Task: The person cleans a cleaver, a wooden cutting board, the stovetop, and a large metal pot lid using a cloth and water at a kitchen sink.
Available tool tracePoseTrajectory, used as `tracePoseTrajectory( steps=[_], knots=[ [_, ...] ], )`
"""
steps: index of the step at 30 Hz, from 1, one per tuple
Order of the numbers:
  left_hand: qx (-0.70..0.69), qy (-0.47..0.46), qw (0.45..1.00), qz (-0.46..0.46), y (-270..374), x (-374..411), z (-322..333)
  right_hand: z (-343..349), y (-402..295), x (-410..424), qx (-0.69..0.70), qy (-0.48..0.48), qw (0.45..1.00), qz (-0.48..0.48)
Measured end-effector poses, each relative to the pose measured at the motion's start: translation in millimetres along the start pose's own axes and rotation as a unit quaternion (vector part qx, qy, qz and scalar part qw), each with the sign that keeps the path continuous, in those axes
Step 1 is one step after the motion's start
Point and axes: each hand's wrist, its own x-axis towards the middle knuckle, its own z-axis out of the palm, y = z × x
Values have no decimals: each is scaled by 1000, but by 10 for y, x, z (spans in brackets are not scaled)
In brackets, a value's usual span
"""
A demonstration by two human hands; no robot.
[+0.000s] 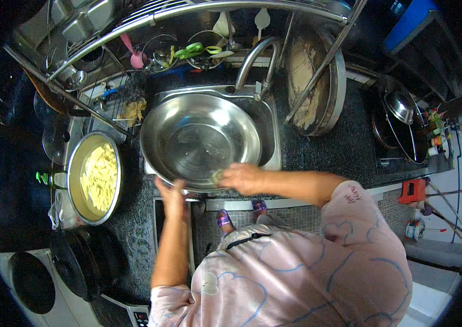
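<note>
A large stainless steel basin [198,141] rests over the metal sink [271,135], covering most of it. Inside the basin are a few wet-looking patches near its bottom. My left hand [171,195] grips the near left rim, thumb and fingers around the edge. Against the inner wall at the near right, my right hand [241,178] presses a small greenish scrubbing pad [217,176]; the fingers hide part of it. The arched faucet [260,61] stands behind the basin at the right.
A metal pot [75,180] of pale yellow cut strips stands left on the black speckled countertop [137,241]. A worn round cutting board [308,86] leans upright right of the faucet. Overhead runs a metal dish rack [198,9]. A wok [406,131] sits on the far right.
</note>
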Motion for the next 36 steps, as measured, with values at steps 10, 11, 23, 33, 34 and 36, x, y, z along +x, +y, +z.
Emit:
tracePoseTrajectory(
  steps=[10,11,23,33,34,36],
  knots=[
    [10,45,998,-51,39,167,-29,-45,-147,226,142,16,987,-67],
    [-58,19,997,-46,187,211,-105,23,110,114,50,-47,995,-78],
    [54,-60,997,17,859,234,-140,-96,484,-228,-59,-2,994,-93],
    [-173,52,981,63,-47,28,372,33,-362,483,223,131,962,-84],
    [-157,56,984,60,-23,40,347,63,-305,417,231,127,960,-97],
    [-123,54,988,78,1,116,202,126,-108,199,191,60,973,-115]
  ],
)
